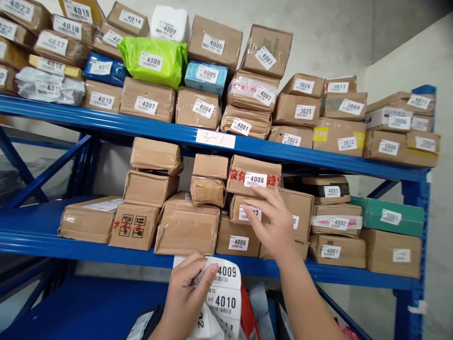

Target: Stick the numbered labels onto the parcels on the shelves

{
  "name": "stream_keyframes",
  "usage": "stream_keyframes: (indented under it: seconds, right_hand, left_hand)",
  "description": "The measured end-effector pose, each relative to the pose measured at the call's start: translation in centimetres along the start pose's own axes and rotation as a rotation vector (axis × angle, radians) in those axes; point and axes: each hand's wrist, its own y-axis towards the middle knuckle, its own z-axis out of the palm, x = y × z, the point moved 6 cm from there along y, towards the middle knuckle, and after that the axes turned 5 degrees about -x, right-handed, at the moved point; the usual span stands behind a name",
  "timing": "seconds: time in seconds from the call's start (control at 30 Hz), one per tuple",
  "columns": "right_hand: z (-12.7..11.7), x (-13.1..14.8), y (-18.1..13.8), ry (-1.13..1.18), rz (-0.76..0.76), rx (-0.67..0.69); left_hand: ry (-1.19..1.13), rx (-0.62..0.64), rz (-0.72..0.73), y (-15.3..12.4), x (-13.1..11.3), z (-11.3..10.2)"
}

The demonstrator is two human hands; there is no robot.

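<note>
My left hand (186,290) pinches a strip of white number labels (224,295) reading 4009 and 4010, low in the middle of the view. My right hand (274,224) is raised with fingers spread, holding nothing, in front of the brown boxes on the middle shelf. Its fingertips reach the label of a small box (244,210) lying under the box marked 4008 (253,177). The box marked 4006 (237,238) sits just below and left of that hand.
A blue steel rack (212,139) holds rows of labelled cardboard parcels on two shelves, with a green bag marked 4008 (154,59) on top. Unlabelled boxes (155,189) stack at middle left. A red bag and plastic-wrapped parcels (247,311) lie below my hands. A wall rises on the right.
</note>
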Motion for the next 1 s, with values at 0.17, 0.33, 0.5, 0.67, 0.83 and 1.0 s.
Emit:
stream_keyframes:
  seconds: [0.17, 0.33, 0.5, 0.67, 0.83, 1.0]
  right_hand:
    - [2.7, 4.5, -6.8, 0.476, 0.422, 0.335]
    - [6.1, 4.5, -9.0, 0.445, 0.693, 0.239]
    - [9.7, 3.9, -10.5, 0.616, 0.961, 0.211]
    - [11.4, 5.6, -9.8, 0.467, 0.823, 0.131]
    - [12.1, 6.0, -8.1, 0.101, 0.647, -0.012]
    - [11.3, 5.6, -7.6, -0.207, 0.641, -0.120]
  left_hand:
    - [-0.053, -0.033, -0.034, 0.5, 1.8, -1.2]
    - [-0.067, -0.010, -0.209, 0.8, 4.5, -3.0]
    - [-0.218, 0.067, -0.369, 0.9, 6.7, -4.4]
    - [-0.155, -0.025, -0.423, 1.2, 8.0, -6.2]
    - [-0.101, 0.226, -0.462, 0.0, 8.7, -6.5]
    - [-0.125, 0.255, -0.390, -0.2, 8.9, -8.1]
